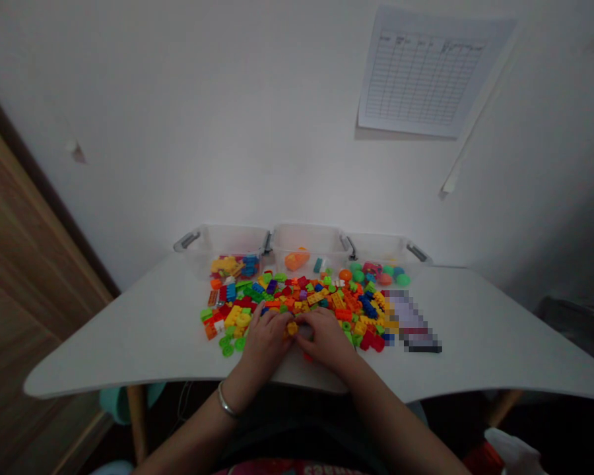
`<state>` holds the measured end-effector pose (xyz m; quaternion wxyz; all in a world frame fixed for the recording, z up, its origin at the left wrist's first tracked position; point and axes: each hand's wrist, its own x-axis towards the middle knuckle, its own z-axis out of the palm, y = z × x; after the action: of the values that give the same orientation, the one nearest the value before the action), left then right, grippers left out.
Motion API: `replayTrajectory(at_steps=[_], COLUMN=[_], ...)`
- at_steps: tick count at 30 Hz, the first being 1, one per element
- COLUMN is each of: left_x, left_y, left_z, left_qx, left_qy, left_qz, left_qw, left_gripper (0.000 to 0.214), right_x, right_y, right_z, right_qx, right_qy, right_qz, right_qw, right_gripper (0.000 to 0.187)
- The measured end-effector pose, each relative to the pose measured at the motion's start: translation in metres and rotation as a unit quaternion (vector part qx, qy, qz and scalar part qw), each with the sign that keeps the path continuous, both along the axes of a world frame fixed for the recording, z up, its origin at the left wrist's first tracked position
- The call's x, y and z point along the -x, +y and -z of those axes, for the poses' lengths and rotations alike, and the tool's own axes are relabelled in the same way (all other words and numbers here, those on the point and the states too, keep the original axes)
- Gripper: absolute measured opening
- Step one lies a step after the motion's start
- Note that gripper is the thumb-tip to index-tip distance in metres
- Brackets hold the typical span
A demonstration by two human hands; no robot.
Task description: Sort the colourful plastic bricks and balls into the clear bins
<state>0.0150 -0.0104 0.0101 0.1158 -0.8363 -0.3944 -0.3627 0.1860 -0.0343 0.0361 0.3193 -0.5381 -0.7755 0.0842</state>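
A heap of small plastic building bricks in red, orange, yellow, green and blue lies spread on the white table. My left hand and my right hand rest side by side at the heap's near edge. Their fingers are curled together around a small yellow-orange brick piece held between the two hands. A silver bracelet circles my left wrist.
Three clear plastic tubs stand in a row at the table's back edge: the left tub holds bricks, the middle tub an orange piece, the right tub round green and pink pieces. A blurred patch lies right of the heap. A printed sheet hangs on the wall.
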Motion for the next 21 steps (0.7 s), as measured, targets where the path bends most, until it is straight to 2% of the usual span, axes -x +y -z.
replayTrajectory(at_steps=[4, 10, 15, 18, 21], left_x=[-0.001, -0.002, -0.002, -0.002, -0.002], left_y=[0.000, -0.003, -0.005, -0.006, -0.006], left_z=[0.001, -0.003, -0.007, -0.008, -0.009], left_qx=[-0.012, 0.037, 0.060, 0.070, 0.079], left_qy=[-0.010, 0.021, 0.025, 0.031, 0.037], left_qz=[-0.013, -0.026, -0.032, -0.038, -0.042], left_qw=[1.000, 0.999, 0.997, 0.996, 0.995], left_gripper=[0.028, 0.037, 0.035, 0.032, 0.031], right_x=[-0.001, -0.011, -0.039, -0.066, -0.096], right_y=[0.001, 0.007, 0.016, 0.023, 0.036], right_z=[0.000, 0.000, -0.006, -0.015, -0.025], right_qx=[-0.005, -0.021, -0.116, -0.176, -0.199], right_qy=[0.007, 0.034, 0.082, 0.129, 0.200], right_qz=[0.007, 0.015, 0.095, 0.162, 0.219], right_qw=[1.000, 0.999, 0.985, 0.962, 0.934], right_gripper=[0.017, 0.010, 0.010, 0.017, 0.025])
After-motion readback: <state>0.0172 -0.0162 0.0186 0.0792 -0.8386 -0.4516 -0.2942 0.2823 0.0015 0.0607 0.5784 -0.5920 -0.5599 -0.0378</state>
